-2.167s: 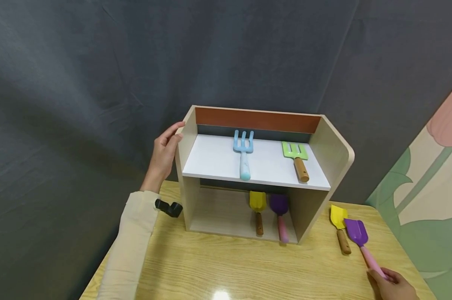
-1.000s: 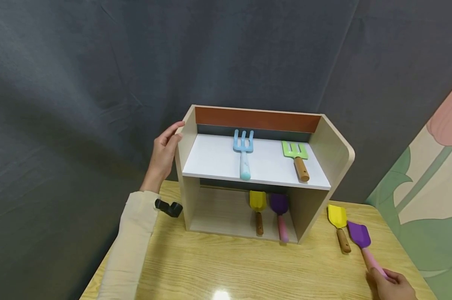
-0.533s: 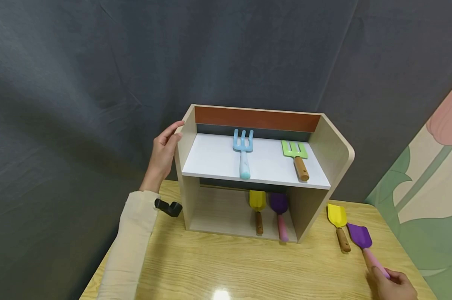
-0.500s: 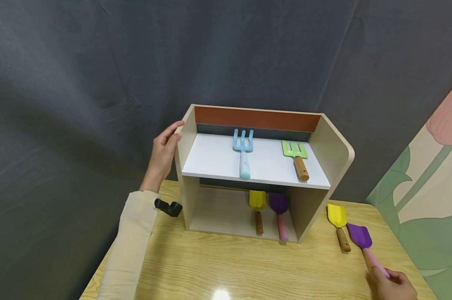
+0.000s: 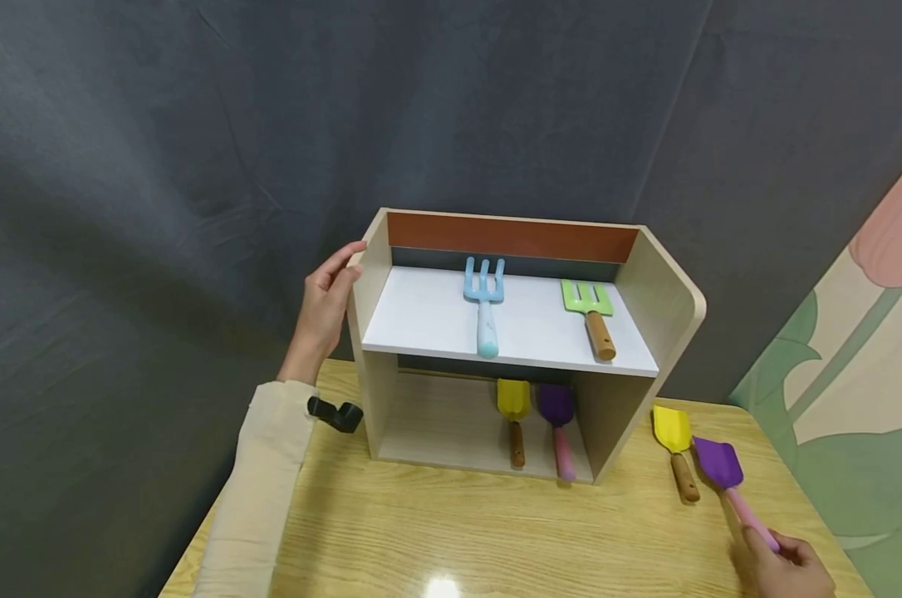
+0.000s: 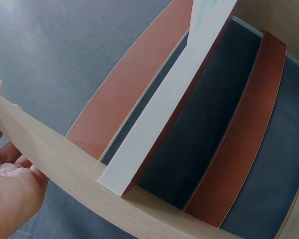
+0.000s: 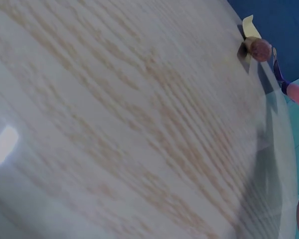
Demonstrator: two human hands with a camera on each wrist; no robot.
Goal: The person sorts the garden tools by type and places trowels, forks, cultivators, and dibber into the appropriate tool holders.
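Note:
My right hand (image 5: 787, 569) pinches the pink handle of a purple toy shovel (image 5: 720, 462) at the table's right. Its shadow falls beside it, and in the right wrist view the blade appears lifted off the tabletop. Just left of it lies a yellow shovel (image 5: 673, 429) with a wooden handle. My left hand (image 5: 324, 307) grips the left side panel of a small two-tier shelf (image 5: 436, 324), thumb on the front edge. In the left wrist view, my hand (image 6: 15, 194) is around that panel, fingers partly hidden behind it.
On the white upper tier lie a light-blue hand fork (image 5: 485, 307) and a green fork (image 5: 591, 311) with a wooden handle. Below are a second yellow shovel (image 5: 514, 407) and a second purple shovel (image 5: 558, 415). A grey curtain (image 5: 496, 100) hangs behind the wooden table (image 5: 451, 523).
The purple shovel in my right hand has shifted slightly, its blade up a little and farther from its shadow. The left hand and the shelf stay in place.

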